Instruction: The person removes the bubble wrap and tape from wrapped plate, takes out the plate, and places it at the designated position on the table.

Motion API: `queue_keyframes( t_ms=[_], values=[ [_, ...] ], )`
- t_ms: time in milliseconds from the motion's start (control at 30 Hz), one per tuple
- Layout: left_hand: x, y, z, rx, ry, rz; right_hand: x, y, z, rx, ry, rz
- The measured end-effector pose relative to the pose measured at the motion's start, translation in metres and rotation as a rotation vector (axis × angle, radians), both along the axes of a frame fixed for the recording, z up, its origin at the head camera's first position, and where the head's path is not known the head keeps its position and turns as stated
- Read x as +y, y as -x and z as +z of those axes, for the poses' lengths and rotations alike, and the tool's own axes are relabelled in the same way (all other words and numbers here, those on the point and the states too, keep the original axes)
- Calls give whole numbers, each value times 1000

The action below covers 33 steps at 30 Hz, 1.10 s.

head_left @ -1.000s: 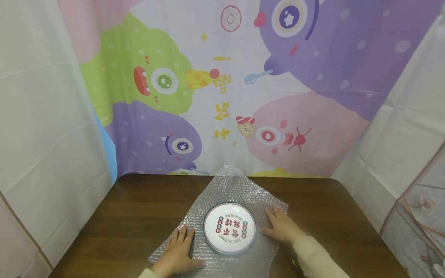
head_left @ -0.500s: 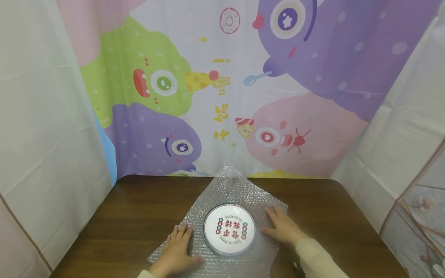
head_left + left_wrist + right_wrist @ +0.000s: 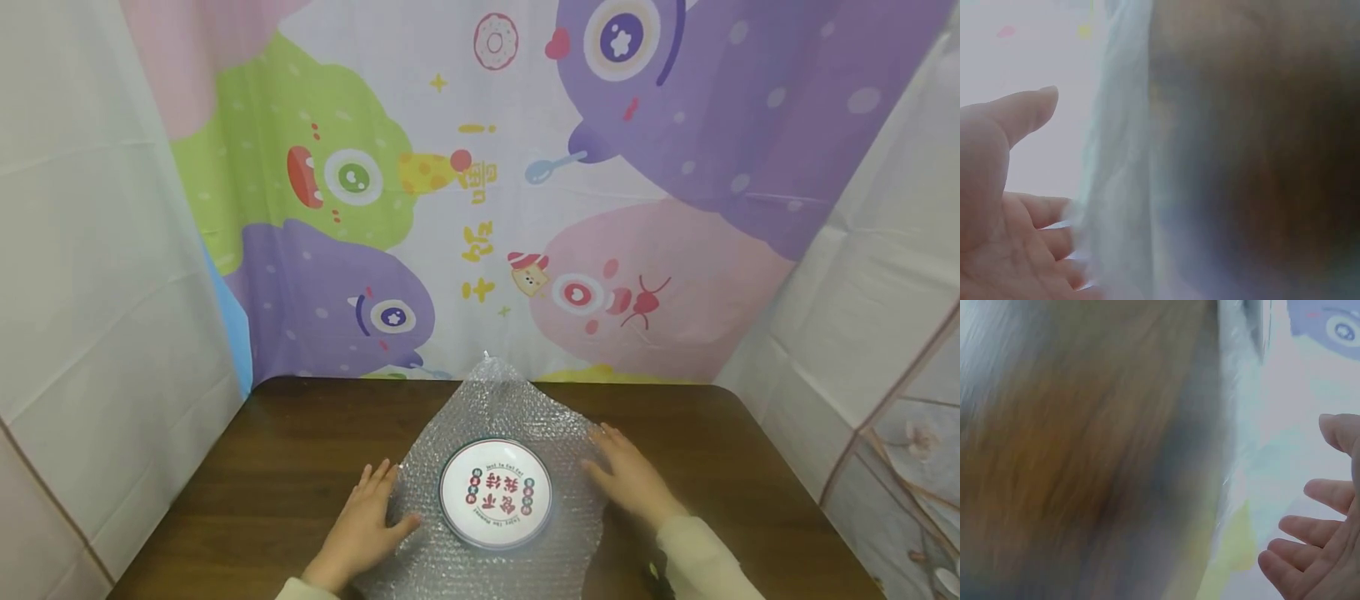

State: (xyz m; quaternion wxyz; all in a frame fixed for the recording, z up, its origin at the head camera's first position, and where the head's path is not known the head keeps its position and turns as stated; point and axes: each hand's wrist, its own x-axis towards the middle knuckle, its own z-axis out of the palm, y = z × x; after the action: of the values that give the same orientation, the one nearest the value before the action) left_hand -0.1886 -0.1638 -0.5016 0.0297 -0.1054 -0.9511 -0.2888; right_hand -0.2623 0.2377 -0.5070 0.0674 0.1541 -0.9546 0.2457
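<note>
A round white plate (image 3: 495,493) with a dark rim and red and green printing lies on a sheet of bubble wrap (image 3: 517,408), one corner pointing to the table's far edge. My left hand (image 3: 360,521) is at the sheet's left edge, fingers straight and thumb spread toward the plate. At the right edge is my right hand (image 3: 633,479), its fingers also extended and the thumb apart. Both wrist views show relaxed fingers of the left hand (image 3: 1016,237) and right hand (image 3: 1322,544), neither gripping anything. Whether the fingertips touch the wrap is hard to tell.
The dark brown wooden table (image 3: 247,467) ends at a cartoon-printed curtain (image 3: 480,333). Pale sheeting (image 3: 97,275) hangs at both sides. By the right sleeve lies a small dark object (image 3: 654,575) with a yellow-green spot, mostly hidden.
Both hands have moved outward from lying flat on the wrap to its side edges, turning onto their sides. The wrap's left corner no longer shows. The plate has stayed in place.
</note>
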Motion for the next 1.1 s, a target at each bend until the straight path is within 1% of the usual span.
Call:
queue_keyframes(
  t_ms=[167,300,467,567,633,833,1000,1100],
  values=[
    [4,-3,-10,-59,9,-18,-19,-6,11,-68,94,24],
    [6,-5,-16,-102,26,-13,-35,-4,12,-131,185,27],
    [9,-6,-16,-138,38,-14,-50,3,11,-208,321,-1],
    [11,-7,-16,-144,47,-18,-59,5,10,-235,359,-21],
    [11,-8,-16,-156,44,-20,-65,6,9,-258,364,-30],
    [12,-10,-14,-168,49,-38,-73,8,3,-338,331,-75],
    [13,-9,-14,-171,68,-46,-73,11,-4,-346,336,-82],
    [13,-8,-14,-183,75,-47,-73,13,-7,-370,337,-92]
  ],
)
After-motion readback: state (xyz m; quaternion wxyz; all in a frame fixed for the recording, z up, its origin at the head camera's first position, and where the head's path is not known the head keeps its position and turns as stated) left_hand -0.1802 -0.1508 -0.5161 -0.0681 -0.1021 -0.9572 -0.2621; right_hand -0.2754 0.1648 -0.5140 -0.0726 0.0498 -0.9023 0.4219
